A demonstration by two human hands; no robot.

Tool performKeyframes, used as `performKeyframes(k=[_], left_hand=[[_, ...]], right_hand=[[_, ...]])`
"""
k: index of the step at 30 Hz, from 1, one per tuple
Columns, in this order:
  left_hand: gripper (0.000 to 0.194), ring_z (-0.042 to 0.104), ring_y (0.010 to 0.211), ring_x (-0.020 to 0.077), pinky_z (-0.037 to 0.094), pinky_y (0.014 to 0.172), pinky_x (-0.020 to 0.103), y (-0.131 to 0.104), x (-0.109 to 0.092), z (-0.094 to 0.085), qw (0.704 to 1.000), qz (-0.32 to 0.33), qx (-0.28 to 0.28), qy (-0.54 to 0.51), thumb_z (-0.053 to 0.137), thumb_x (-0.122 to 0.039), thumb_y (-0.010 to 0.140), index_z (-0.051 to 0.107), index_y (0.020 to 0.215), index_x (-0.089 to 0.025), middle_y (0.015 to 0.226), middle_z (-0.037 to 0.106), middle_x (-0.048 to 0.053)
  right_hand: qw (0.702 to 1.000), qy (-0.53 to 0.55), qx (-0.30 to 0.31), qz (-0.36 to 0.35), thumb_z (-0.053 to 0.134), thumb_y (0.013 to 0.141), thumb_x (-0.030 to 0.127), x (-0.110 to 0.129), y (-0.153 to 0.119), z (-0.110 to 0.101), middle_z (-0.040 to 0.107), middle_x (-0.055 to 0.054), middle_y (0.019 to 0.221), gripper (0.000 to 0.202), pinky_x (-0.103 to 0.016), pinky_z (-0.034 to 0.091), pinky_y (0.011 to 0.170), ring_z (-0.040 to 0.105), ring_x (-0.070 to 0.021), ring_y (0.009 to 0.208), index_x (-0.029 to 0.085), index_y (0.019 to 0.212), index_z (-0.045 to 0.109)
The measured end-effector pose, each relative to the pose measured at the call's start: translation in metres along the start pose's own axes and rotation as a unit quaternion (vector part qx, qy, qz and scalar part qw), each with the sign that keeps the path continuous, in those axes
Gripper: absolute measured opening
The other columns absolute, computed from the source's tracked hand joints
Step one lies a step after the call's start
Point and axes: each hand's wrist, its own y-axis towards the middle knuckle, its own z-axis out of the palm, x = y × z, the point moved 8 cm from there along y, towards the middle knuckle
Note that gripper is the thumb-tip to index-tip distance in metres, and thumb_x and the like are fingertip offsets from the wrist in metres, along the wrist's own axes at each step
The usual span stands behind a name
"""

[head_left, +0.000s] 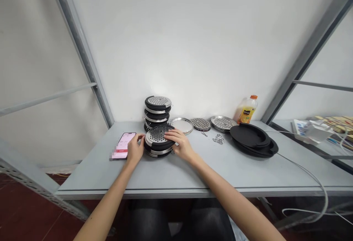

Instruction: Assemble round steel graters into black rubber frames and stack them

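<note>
In front of me on the table lies a round grater (157,138), a perforated metal disc with a black rim, with silvery rims and a black layer beneath it. My left hand (136,148) is closed on its left edge, fingertips against the side. Across its right edge, my right hand (180,143) grips with fingers over the perforated top; the thumb is mostly hidden. Just behind stands a stack of similar round graters (157,110), with small wire clasps showing at the sides. A phone (124,146) with a lit screen lies left of my left hand.
Along the wall lie a plain metal disc (182,125), a dark perforated disc (201,124) and stacked perforated discs (223,123). Small metal clips (218,140) lie before them. Black round trays (249,136), an orange-capped bottle (248,109) and a white cable (306,167) are right.
</note>
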Motion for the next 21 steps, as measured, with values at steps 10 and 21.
performKeyframes(k=[10,21], left_hand=[[0.036,0.06,0.106,0.0235,0.047,0.093,0.038,-0.008,-0.012,-0.005,1.0,-0.011,0.008,-0.026,0.038,-0.042,0.094,0.062,0.107,-0.017,0.11,0.067,0.011],[0.052,0.044,0.13,0.0254,0.038,0.107,0.044,-0.026,-0.023,0.011,0.99,0.012,0.109,-0.087,0.046,-0.047,0.092,0.041,0.136,-0.019,0.139,0.048,0.013]], right_hand=[[0.999,0.014,0.029,0.042,0.046,0.06,0.002,-0.002,-0.008,0.006,0.065,-0.006,0.122,0.064,-0.052,0.04,0.103,0.052,-0.0261,0.119,0.025,0.116,0.065],[0.992,0.037,0.116,0.039,0.061,0.069,0.02,-0.001,-0.003,0.007,0.053,-0.012,0.136,0.054,-0.057,0.027,0.111,0.037,-0.0326,0.134,0.021,0.123,0.059]])
